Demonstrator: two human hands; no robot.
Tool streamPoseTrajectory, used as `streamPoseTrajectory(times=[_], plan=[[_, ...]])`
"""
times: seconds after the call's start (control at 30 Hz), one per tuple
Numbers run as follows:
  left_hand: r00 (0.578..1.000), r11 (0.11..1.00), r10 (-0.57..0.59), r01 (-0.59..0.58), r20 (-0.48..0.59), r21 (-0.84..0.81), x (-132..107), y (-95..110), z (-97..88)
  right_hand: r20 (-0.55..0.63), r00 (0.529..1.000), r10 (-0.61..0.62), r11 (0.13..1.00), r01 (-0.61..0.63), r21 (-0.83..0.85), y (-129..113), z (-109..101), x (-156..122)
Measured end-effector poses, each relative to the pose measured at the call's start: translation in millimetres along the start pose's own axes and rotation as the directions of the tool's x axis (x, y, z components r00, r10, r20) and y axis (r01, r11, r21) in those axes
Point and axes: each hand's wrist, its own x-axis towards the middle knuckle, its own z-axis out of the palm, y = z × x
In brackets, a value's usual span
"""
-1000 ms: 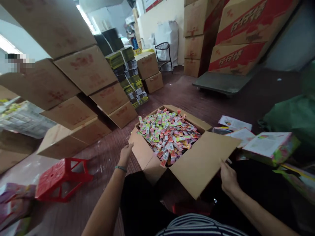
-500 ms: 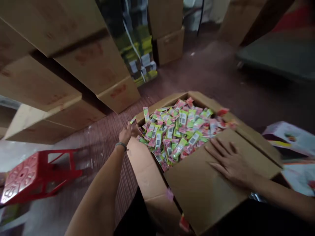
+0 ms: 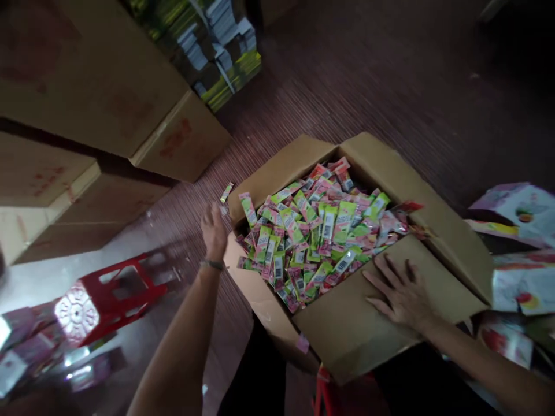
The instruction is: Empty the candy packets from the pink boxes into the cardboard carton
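A cardboard box sits before me, filled with small pink and green sachets. My right hand lies flat, fingers spread, on the box's near flap. Left of the box, my left hand hovers above the floor, its fingers stretched out and holding nothing I can see. Just beyond those fingertips, a single sachet lies outside the box, by its left corner. One more pink piece clings to the near side of the box.
Stacked cartons rise at the upper left, beside strapped yellow-and-white bundles. A red plastic stool lies tipped on its side at left, near shiny packs. Printed packaging lies at right. Dark reddish flooring stretches behind the box.
My left hand has drawn back from the box's left corner, and its fingers have straightened. The right hand stays on the flap. The view has tilted further down.
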Motion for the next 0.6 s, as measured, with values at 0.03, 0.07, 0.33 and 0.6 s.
streamPoseTrajectory(times=[0.03, 0.07, 0.33, 0.6], plan=[[1.0, 1.0, 0.019, -0.02, 0.019, 0.024, -13, 15, 0.6, 0.012, 1.0, 0.0, 1.0, 0.0, -0.006, -1, -1, 1], [0.997, 0.998, 0.053, -0.055, 0.055, 0.042, -27, 32, 5.2, 0.018, 1.0, 0.001, 1.0, 0.0, -0.007, -2, -2, 3], [0.924, 0.901, 0.345, -0.375, 0.166, 0.216, -56, 147, 64.7, 0.038, 0.999, 0.029, 0.998, -0.031, 0.052, -4, -12, 13], [0.902, 0.845, 0.352, -0.421, 0.249, 0.33, 3, 147, 69.1, 0.039, 0.996, 0.085, 0.979, -0.09, 0.182, 0, -14, 11]])
